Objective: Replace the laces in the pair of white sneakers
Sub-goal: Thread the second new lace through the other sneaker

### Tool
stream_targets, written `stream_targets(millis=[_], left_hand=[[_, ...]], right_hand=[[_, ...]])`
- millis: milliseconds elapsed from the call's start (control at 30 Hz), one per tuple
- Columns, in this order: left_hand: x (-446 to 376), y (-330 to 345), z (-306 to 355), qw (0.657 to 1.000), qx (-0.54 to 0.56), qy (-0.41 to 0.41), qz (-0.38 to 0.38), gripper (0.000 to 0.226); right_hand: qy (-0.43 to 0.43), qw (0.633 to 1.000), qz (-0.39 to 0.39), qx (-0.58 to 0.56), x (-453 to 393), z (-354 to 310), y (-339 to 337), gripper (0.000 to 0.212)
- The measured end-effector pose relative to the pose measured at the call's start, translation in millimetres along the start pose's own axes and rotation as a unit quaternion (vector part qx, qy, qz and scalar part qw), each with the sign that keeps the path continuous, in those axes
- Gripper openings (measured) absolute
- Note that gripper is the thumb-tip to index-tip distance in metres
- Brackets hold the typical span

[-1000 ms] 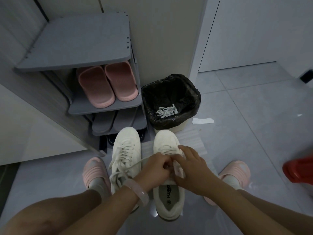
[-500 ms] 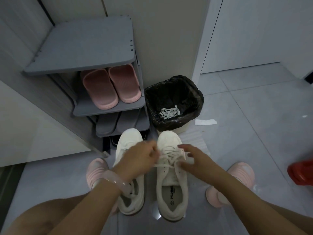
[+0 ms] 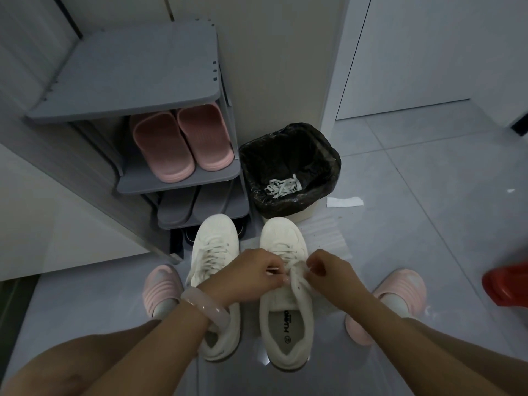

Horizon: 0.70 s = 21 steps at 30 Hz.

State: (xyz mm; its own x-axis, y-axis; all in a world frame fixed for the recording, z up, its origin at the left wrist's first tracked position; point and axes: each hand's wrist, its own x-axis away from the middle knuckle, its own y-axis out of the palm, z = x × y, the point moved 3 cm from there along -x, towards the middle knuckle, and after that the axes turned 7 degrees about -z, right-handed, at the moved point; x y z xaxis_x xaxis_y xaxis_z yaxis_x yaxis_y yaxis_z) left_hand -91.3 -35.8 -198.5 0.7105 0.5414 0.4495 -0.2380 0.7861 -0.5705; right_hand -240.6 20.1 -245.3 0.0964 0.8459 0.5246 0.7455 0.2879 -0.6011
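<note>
Left hand: the left hand (image 3: 251,277) had its fingers curled, pinching the lace (image 3: 290,271) over the middle of the right sneaker (image 3: 285,295).
Right hand: the right hand (image 3: 328,274) was curled too, nipping the same lace from the right side, just beside the left hand.
Lace: white, bunched between the two hands; which strand each hand held, I could not tell.
Right sneaker: white, on the floor (image 3: 414,224), toe pointing far, heel near, its opening showing a printed insole.
Left sneaker: the left sneaker (image 3: 214,252) stood just beside it on the left, already laced, partly under the left wrist.
Bracelet: a pale bracelet (image 3: 204,308) sat on the left wrist.
Feet: pink slippers (image 3: 161,284) on both feet, one either side of the sneakers.
Bin: a bin (image 3: 290,170) lined with a black bag stood beyond the toes, with loose white laces (image 3: 283,186) lying inside.
Rack: a grey shoe rack (image 3: 137,72) at far left held another pink pair (image 3: 183,144).
Paper: a white scrap (image 3: 344,202) lay right of the bin.
</note>
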Motion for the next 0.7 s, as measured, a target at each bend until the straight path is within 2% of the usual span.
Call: stream_targets(millis=[33,100,200,233,267,333,367,433,500,567,700], left_hand=[[0,1,1,1.0,-0.002,0.001,0.002,0.018],[-1,4,2,1.0,-0.001,0.002,0.009,0.016],[-5,4,-3,0.999,0.041,-0.023,0.019,0.018],[-6,4,-6,0.997,0.073,-0.037,0.015,0.018],[-6,4,-8,0.993,0.105,-0.05,0.009,0.018],[-7,5,-12,0.985,0.157,-0.069,0.006,0.02],[-7,5,-13,0.98,0.181,-0.077,0.007,0.023],[-8,6,-13,0.973,0.213,-0.087,0.011,0.026],[-9,7,-13,0.972,0.219,-0.089,0.014,0.027],[-9,6,-12,0.972,0.217,-0.088,0.014,0.027],[-7,6,-11,0.971,0.223,-0.08,0.008,0.025]], right_hand=[[-0.023,1.0,0.015,0.009,1,-3,-1,0.004],[-0.051,0.997,0.047,-0.019,2,-9,-4,0.008],[-0.072,0.98,0.088,-0.164,7,-23,-25,0.016],[-0.086,0.978,0.085,-0.171,10,-27,-34,0.019],[-0.098,0.984,0.07,-0.129,13,-29,-45,0.019],[-0.093,0.992,0.028,0.075,17,-26,-64,0.016],[-0.071,0.982,0.022,0.175,19,-23,-70,0.014],[-0.015,0.96,0.036,0.278,21,-16,-74,0.014],[0.016,0.957,0.025,0.288,20,-12,-66,0.016],[0.014,0.969,0.003,0.245,15,-9,-56,0.016],[-0.032,0.982,0.069,0.171,5,-12,-46,0.016]])
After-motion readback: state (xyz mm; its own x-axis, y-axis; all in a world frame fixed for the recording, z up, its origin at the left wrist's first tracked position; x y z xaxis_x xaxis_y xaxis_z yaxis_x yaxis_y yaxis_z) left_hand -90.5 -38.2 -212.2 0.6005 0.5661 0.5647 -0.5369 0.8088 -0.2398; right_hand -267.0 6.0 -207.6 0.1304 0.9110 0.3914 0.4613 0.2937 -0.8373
